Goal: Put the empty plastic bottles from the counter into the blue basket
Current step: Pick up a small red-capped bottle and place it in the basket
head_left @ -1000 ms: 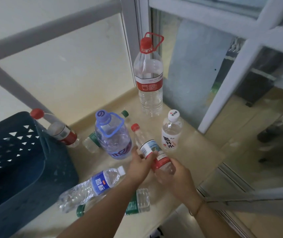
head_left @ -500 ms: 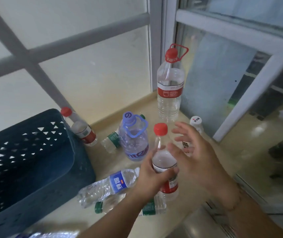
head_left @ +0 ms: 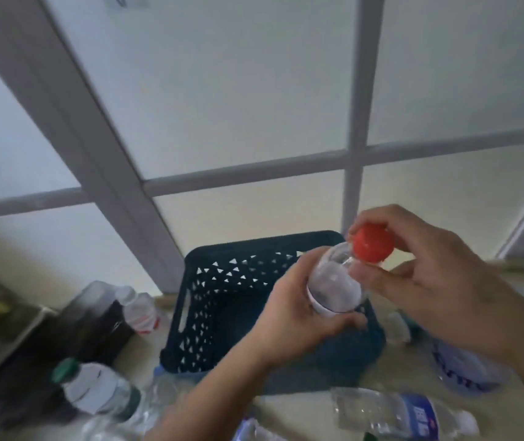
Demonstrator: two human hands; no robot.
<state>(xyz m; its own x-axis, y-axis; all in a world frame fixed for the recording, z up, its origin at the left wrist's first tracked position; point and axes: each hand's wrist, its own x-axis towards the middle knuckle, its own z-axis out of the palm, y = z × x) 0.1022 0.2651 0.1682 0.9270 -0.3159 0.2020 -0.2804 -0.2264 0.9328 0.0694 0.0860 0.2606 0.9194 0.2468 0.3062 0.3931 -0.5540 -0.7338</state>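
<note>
Head view is showing the left hand (head_left: pixel 298 316) wrapping around the body of a clear bottle (head_left: pixel 333 284), holding it over the blue basket (head_left: pixel 222 300), while the right hand (head_left: pixel 419 275) is pinching its red cap (head_left: pixel 372 242) between thumb and fingertips. Below the right wrist a bottle with a blue label (head_left: pixel 403 412) is lying on the counter (head_left: pixel 298 412); its white writing is too blurred to read. Half a second ago the right hand was spread open beside the bottle, and the basket was sitting well left of both hands.
</note>
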